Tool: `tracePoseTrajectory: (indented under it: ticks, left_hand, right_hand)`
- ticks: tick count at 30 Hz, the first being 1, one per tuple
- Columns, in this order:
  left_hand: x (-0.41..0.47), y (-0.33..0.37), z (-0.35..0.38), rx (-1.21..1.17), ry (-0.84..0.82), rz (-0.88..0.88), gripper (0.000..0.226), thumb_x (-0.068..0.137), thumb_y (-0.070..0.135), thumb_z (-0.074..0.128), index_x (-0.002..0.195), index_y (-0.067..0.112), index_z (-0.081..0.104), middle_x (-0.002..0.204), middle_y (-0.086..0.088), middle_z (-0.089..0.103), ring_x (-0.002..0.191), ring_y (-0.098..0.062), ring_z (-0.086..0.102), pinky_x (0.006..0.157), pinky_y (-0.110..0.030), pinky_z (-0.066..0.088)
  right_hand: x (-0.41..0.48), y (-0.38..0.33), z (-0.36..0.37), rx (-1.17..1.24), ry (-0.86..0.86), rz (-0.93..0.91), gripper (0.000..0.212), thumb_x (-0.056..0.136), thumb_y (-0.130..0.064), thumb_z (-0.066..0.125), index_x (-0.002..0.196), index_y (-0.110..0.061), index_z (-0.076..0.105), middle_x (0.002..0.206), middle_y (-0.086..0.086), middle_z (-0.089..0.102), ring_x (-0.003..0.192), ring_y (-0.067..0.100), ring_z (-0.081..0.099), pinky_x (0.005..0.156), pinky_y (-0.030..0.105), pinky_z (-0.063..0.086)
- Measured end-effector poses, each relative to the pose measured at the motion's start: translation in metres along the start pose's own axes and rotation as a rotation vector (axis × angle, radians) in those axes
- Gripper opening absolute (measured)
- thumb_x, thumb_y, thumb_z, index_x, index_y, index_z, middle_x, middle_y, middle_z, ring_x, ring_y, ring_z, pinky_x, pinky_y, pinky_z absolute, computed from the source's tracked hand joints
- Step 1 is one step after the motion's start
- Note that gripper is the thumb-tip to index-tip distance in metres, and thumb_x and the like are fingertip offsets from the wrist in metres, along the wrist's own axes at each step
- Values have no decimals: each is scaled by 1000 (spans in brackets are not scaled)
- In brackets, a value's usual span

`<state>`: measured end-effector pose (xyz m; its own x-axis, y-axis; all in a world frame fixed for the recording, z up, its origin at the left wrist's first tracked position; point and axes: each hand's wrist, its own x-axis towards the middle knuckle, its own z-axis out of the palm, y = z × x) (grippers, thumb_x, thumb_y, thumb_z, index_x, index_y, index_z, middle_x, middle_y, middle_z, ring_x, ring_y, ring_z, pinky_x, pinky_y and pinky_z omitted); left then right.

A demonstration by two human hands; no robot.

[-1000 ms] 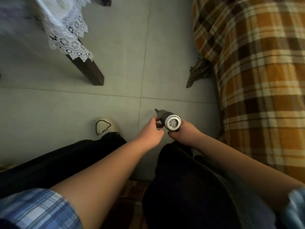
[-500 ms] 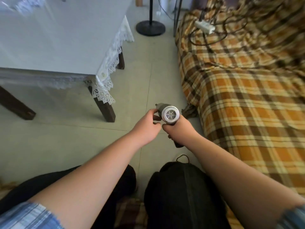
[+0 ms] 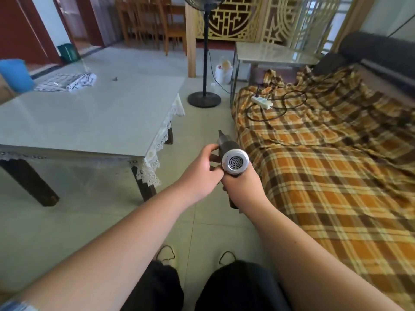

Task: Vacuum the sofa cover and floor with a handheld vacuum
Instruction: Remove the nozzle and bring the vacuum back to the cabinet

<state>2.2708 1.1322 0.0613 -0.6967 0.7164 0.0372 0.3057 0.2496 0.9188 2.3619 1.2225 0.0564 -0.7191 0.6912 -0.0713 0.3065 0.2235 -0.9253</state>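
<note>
The handheld vacuum [image 3: 233,157] is a dark grey barrel with a round white vented rear cap facing me and its nozzle pointing away. My right hand [image 3: 243,187] grips its handle from below, and the handle's lower end pokes out under the hand. My left hand [image 3: 202,170] holds the barrel's left side, thumb on top and fingers against it. The orange and brown plaid sofa cover [image 3: 325,171] spreads over the sofa to the right. Pale tiled floor [image 3: 197,122] lies under and ahead of the vacuum.
A low white-topped table [image 3: 89,117] with a lace edge stands to the left. A fan stand [image 3: 204,98] is ahead on the floor. A white power strip [image 3: 262,102] with black cable lies on the cover. A side table [image 3: 274,55] sits beyond the sofa's end.
My view has risen from the floor to the room. Both hands have stayed on the vacuum, which is now held higher and further forward.
</note>
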Motion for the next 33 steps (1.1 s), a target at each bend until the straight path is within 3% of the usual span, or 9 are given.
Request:
tracePoseTrajectory:
  ticks: [3,8,12,15,21,24,26,29,33]
  left_hand:
    - [67,-20,1,-52,14,31,54,90,12,56,138,32,41,117,10,60,88,-15,69,86,-37,57]
    - [230,-73,8,-66,-5,15,54,91,11,56,138,34,41,117,13,61,88,-9,66,70,-16,50]
    - [333,-101,0,-107,3,-18,55,92,11,55,140,35,41,120,15,62,92,-7,66,79,-22,50]
    - [365,-96,-15,-152,27,-72,56,93,9,54,139,37,43,119,15,63,92,-6,67,79,-20,48]
    - [374,-8,-65,-192,-47,-192,53,93,13,53,137,40,43,119,19,63,99,-5,66,89,-29,53]
    - [366,56,-100,-175,-115,-265,53,88,29,53,136,48,39,124,21,58,102,-7,67,91,-41,55]
    - [358,103,-130,-123,-149,-304,52,93,25,54,138,44,38,124,18,56,97,-13,68,84,-46,57]
    - [343,177,-177,-6,-181,-348,53,98,16,54,145,33,36,125,18,53,93,-19,66,73,-37,57]
    - [308,262,-230,151,-164,-334,53,99,21,51,148,31,33,136,14,49,99,-2,60,73,-22,52]
  right_hand:
    - [68,9,9,35,30,-4,28,79,-26,65,107,-26,60,84,-4,69,48,1,58,36,15,39]
    - [230,37,39,92,96,36,34,73,-24,68,106,-30,60,80,-4,70,59,9,61,52,26,45]
    - [338,38,57,83,109,55,35,78,-18,74,105,-33,58,83,-4,72,64,11,66,53,29,51]
    - [372,18,62,83,103,96,36,78,-18,75,100,-37,56,85,-5,72,72,13,70,62,36,59]
    - [374,-79,27,124,34,181,44,80,-11,76,102,-43,56,97,-11,72,87,4,70,75,26,60]
    - [354,-154,-10,167,1,317,27,86,-10,74,101,-27,59,82,0,70,68,15,66,62,29,55]
    - [335,-207,-42,179,-45,413,16,88,-11,72,98,-14,60,72,8,65,62,23,59,57,34,50]
    - [304,-279,-96,197,-152,459,13,88,-11,70,94,-4,61,68,11,63,63,30,55,65,41,48]
    - [261,-366,-157,273,-325,401,15,88,-16,69,84,-4,60,72,17,61,65,31,56,73,47,51]
